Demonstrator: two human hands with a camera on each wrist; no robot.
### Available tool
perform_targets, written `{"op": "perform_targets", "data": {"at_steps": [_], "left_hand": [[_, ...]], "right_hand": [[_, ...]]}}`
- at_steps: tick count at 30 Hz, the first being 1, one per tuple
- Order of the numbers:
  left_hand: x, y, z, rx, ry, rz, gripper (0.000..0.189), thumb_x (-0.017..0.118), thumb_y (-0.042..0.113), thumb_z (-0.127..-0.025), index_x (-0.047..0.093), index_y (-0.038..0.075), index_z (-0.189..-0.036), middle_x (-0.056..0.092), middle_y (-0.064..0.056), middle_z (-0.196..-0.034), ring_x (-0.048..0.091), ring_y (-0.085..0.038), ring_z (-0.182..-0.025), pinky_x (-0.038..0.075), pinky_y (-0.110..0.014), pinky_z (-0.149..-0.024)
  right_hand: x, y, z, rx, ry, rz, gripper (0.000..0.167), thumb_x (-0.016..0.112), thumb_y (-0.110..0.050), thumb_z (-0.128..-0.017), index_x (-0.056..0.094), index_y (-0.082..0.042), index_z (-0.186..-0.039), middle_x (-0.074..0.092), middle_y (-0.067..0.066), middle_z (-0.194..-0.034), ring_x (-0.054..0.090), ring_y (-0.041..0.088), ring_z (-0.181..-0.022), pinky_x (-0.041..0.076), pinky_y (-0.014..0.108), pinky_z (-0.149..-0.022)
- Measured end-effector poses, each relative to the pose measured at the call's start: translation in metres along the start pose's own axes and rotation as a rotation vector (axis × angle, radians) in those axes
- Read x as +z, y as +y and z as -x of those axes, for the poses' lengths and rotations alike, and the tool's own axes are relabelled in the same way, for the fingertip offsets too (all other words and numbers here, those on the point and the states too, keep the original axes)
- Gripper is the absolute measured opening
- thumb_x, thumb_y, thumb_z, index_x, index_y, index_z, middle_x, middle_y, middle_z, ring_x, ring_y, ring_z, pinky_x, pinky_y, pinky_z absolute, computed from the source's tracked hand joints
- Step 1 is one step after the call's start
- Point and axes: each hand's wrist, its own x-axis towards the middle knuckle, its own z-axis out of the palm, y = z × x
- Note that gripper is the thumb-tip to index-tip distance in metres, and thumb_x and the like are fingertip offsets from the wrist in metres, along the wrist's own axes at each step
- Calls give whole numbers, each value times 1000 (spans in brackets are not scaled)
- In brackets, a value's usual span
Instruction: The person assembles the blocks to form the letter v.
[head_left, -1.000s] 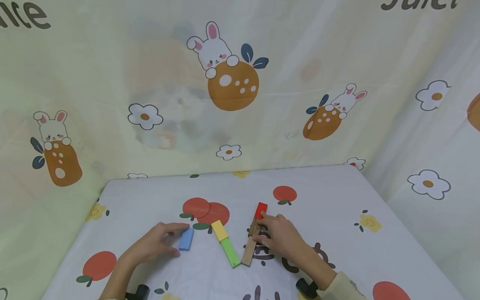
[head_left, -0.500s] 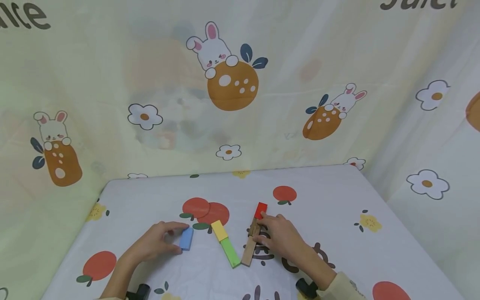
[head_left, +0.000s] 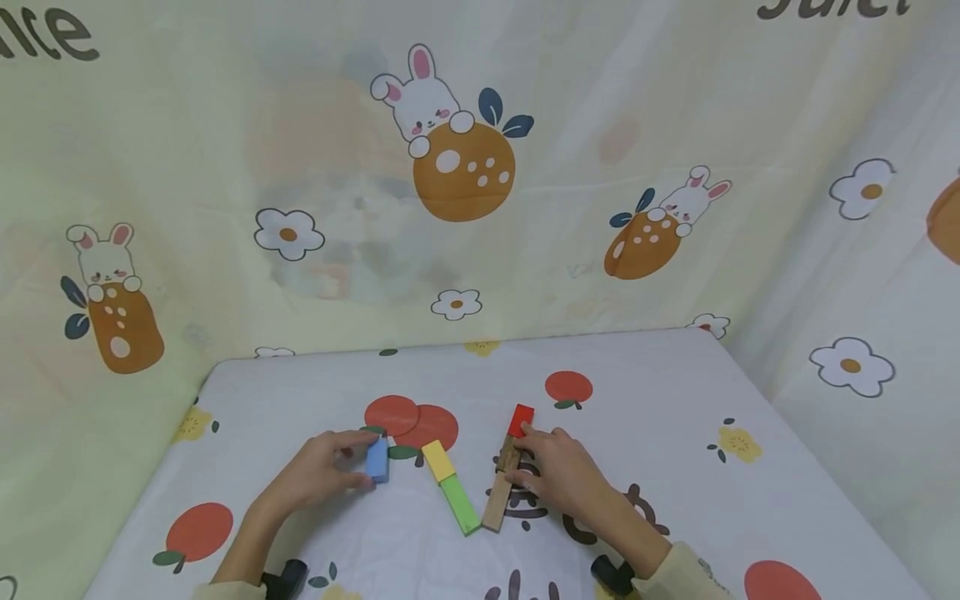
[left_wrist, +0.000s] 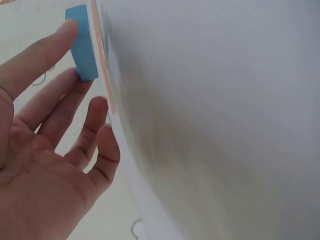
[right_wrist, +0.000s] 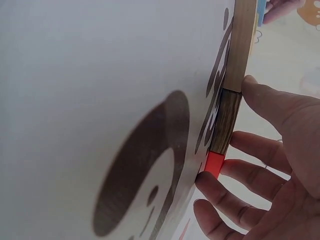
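My left hand [head_left: 318, 471] pinches a small blue block [head_left: 378, 461] by its two ends, thumb on one and fingertips on the other. In the left wrist view the blue block [left_wrist: 82, 45] stands against the tabletop, and the ring and little fingers curl free of it. My right hand [head_left: 562, 471] touches the side of a slanting row of blocks: red [head_left: 521, 420], dark brown [head_left: 508, 455] and light wood [head_left: 497, 502]. In the right wrist view its thumb rests near the light wood block [right_wrist: 239, 50] and its fingers lie along the dark brown and red ones.
A yellow block [head_left: 437, 461] and a green block [head_left: 460, 505] lie end to end, slanting to meet the light wood block's near end in a V. The white tablecloth [head_left: 637, 392] has printed fruit and flowers. A patterned curtain [head_left: 562, 275] hangs behind the table.
The blue block has moved away from me and slightly right, turning more upright in the head view, with my left hand on it. My right hand and the other blocks stay where they were.
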Motion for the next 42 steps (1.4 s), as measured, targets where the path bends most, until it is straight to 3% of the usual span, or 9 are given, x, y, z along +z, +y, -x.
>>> {"op": "perform_targets", "data": {"at_steps": [8, 12, 20, 29, 32, 37, 42], "left_hand": [[12, 11, -12, -43, 108, 98, 59, 89, 20, -85, 70, 17, -141, 73, -9, -131, 62, -26, -110, 53, -26, -75], [17, 19, -17, -75, 151, 143, 57, 87, 20, -87, 69, 15, -141, 74, -12, -122, 59, -26, -103, 53, -27, -70], [25, 27, -27, -66, 149, 224, 55, 86, 19, -88, 69, 11, -140, 67, -9, -96, 57, -22, -89, 50, -26, -65], [35, 37, -41, -74, 148, 204, 57, 87, 19, -88, 69, 9, -141, 61, -7, -84, 54, -20, -84, 47, -24, -62], [37, 38, -45, -67, 161, 193, 56, 87, 17, -88, 69, 8, -140, 62, -9, -87, 54, -22, -87, 46, -24, -61], [40, 39, -47, -73, 176, 182, 54, 88, 14, -87, 70, 7, -138, 71, -14, -108, 55, -25, -98, 48, -23, -64], [43, 42, -46, -61, 182, 161, 55, 87, 12, -87, 69, 7, -139, 72, -17, -125, 57, -29, -109, 59, -29, -73]], "right_hand": [[3, 1, 0, -11, 9, 1, 58, 89, -43, -84, 76, -12, -131, 65, 13, -150, 68, 34, -116, 63, 44, -90], [2, 1, 0, -15, 13, 0, 57, 89, -43, -84, 76, -12, -131, 66, 13, -149, 68, 34, -118, 63, 45, -93], [2, 0, 0, -12, 8, 1, 57, 89, -43, -84, 76, -12, -131, 66, 13, -149, 68, 33, -117, 63, 44, -92], [-1, 0, 0, 2, 11, 0, 57, 90, -43, -83, 76, -13, -130, 66, 12, -149, 68, 31, -114, 63, 41, -88], [-1, -1, -1, 2, 14, 0, 58, 90, -43, -83, 76, -13, -131, 66, 12, -149, 68, 32, -114, 63, 42, -89], [0, 0, -1, -8, 15, -9, 58, 89, -43, -83, 76, -13, -130, 66, 12, -149, 68, 33, -115, 63, 43, -89], [0, 0, 0, -2, 16, -3, 58, 90, -44, -83, 77, -13, -130, 66, 12, -149, 68, 32, -113, 62, 41, -87]]}}
